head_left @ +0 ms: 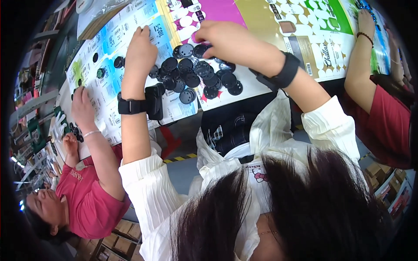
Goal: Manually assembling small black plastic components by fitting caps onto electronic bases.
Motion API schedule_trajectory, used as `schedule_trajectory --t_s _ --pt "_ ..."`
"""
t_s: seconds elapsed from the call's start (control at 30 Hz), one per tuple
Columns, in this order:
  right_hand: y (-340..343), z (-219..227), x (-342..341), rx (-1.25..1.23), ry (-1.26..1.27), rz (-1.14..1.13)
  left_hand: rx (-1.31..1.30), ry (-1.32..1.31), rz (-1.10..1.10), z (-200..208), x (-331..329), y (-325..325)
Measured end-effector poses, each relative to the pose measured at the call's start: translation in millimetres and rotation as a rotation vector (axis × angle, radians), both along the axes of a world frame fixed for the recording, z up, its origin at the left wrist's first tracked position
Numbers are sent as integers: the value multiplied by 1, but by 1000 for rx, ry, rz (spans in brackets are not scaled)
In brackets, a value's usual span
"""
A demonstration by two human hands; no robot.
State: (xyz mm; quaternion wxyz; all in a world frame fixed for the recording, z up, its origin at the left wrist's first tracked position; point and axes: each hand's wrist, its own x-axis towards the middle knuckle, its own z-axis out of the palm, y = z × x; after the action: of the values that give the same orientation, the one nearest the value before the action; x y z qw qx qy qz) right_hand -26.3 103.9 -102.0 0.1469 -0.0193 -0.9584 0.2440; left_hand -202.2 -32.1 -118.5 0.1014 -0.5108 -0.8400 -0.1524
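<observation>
A loose pile of round black plastic discs [191, 71], several with small holes, lies on the printed sheet in front of me. My left hand [141, 48] is closed, fingertips drawn together, over the blue-and-white printed sheet [115, 32] left of the pile. Whatever it may hold is hidden by the hand. At the pile's far right edge, my right hand [228, 41] has its thumb and fingers around a black disc [200, 51]; its grip is partly hidden. Dark straps circle both my wrists, with a black box on the left one.
A few black discs [119, 62] lie farther left. Printed sheets in magenta, gold and green [257, 21] cover the far table. One co-worker in red [96, 191] works at left, hands over the table; another's arm [361, 65] reaches in at right. A cardboard box [93, 24] stands far left.
</observation>
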Motion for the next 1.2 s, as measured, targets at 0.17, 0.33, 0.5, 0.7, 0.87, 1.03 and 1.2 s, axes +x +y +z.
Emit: schedule_trajectory --t_s 0.17,0.33,0.5,0.7,0.87,1.03,1.2 --pt "-11 3 -18 10 25 99 -12 56 -97 31 9 2" --pt "5 10 -14 4 -84 74 -41 -266 -121 67 27 53" --pt "17 43 10 -155 52 -106 -174 -354 -147 73 15 113" --pt "42 61 61 -552 289 -357 -26 -404 -195 37 24 183" --pt "44 72 87 -568 308 -435 -124 -200 -184 36 31 191" --pt "46 81 105 -460 148 -563 -11 -156 -238 66 50 157" --pt "36 69 98 -923 354 -463 126 -446 -244 92 77 97"
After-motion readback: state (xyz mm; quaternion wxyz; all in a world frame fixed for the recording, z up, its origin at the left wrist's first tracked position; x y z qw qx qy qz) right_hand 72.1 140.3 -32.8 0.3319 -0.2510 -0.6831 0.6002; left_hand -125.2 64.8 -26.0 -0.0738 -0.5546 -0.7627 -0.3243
